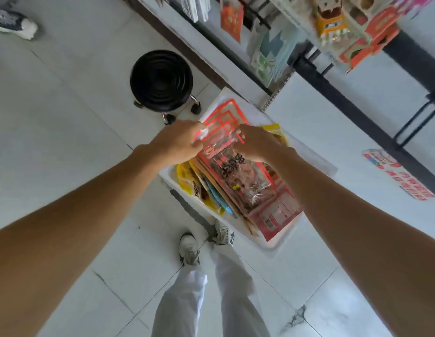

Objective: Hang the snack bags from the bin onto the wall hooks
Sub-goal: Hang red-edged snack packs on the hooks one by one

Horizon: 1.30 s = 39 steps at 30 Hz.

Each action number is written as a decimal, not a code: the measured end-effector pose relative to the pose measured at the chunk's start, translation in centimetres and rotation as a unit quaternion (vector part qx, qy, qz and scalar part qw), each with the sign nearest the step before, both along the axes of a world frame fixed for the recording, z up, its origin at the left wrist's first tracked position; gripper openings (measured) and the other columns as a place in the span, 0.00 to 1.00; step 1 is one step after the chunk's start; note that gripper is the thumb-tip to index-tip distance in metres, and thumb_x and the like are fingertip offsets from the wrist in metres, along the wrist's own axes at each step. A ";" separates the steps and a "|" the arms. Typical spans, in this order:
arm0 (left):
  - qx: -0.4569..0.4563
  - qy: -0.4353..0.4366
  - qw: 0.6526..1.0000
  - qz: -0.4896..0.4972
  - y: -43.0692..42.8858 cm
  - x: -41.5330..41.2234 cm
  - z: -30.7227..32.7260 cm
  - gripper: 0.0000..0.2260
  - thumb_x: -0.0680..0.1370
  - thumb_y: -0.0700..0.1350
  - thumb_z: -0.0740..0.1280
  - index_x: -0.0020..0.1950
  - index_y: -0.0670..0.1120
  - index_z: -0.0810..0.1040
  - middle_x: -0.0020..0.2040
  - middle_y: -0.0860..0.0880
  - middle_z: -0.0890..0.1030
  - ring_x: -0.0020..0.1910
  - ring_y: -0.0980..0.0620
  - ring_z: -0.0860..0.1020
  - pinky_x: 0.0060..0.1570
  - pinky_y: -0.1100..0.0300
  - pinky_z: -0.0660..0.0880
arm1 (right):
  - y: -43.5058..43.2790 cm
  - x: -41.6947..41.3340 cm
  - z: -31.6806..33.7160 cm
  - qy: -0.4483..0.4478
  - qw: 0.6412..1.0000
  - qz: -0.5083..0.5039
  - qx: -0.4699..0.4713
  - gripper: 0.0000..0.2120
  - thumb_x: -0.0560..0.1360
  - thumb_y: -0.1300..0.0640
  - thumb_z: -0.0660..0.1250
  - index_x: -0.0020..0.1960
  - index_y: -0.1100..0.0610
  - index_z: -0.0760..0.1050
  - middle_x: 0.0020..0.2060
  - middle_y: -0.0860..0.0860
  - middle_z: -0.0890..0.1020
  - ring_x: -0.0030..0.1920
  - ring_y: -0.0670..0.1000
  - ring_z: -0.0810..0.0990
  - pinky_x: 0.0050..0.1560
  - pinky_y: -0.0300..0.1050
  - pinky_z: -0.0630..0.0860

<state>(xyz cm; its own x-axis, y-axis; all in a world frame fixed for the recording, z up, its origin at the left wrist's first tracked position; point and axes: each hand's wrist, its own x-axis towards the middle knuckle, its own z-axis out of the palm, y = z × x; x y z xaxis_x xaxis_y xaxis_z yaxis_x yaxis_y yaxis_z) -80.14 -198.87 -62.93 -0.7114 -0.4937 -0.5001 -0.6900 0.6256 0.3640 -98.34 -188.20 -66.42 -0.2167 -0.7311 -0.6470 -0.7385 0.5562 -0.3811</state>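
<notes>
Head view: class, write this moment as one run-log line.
stage: picking | left hand: pinches red bag top | right hand: pinches it too | bin: other bags inside

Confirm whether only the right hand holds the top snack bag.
No, both the left hand and the right hand pinch the upper edge of the red snack bag.

From where I stand, no print can truly be read. The clear red-edged plastic snack bag (pixel 238 176) carries a small red oval logo and large dark characters, all too blurred to make out. The same goes for the dark lettering on the yellow foil bag (pixel 187 178) beside it and the red characters on the red-and-white floor sticker (pixel 394 173).
</notes>
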 end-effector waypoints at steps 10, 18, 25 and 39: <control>0.042 -0.014 0.999 0.015 0.5 -0.1 -3.0 0.23 0.80 0.46 0.64 0.75 0.47 0.67 0.58 0.42 0.78 0.66 0.43 0.69 0.61 0.47 0.72 | -0.8 1.7 -4.3 0.067 0.991 -0.048 -0.105 0.19 0.81 0.53 0.60 0.70 0.55 0.68 0.60 0.57 0.78 0.59 0.59 0.78 0.51 0.51 0.77; 0.087 0.001 0.995 0.045 1.7 0.6 0.4 0.26 0.79 0.47 0.63 0.76 0.57 0.59 0.66 0.46 0.76 0.53 0.46 0.78 0.58 0.42 0.76 | 1.5 1.8 -0.8 0.003 0.988 -0.032 -0.152 0.10 0.81 0.58 0.58 0.61 0.56 0.69 0.44 0.53 0.80 0.40 0.56 0.78 0.35 0.45 0.69; 0.075 0.037 0.996 0.036 3.1 1.1 5.2 0.28 0.80 0.44 0.64 0.78 0.50 0.58 0.73 0.46 0.69 0.68 0.48 0.72 0.67 0.50 0.70 | 3.9 1.7 4.8 0.009 0.981 -0.060 -0.182 0.04 0.80 0.56 0.58 0.53 0.54 0.69 0.41 0.55 0.80 0.41 0.60 0.79 0.42 0.54 0.77; 0.061 0.116 0.991 0.012 3.1 0.4 21.4 0.31 0.81 0.48 0.63 0.80 0.51 0.51 0.73 0.45 0.68 0.66 0.46 0.73 0.61 0.54 0.69 | 7.7 0.3 25.2 -0.031 0.898 -0.270 -0.345 0.09 0.76 0.56 0.62 0.43 0.42 0.71 0.39 0.50 0.79 0.41 0.57 0.82 0.45 0.60 0.80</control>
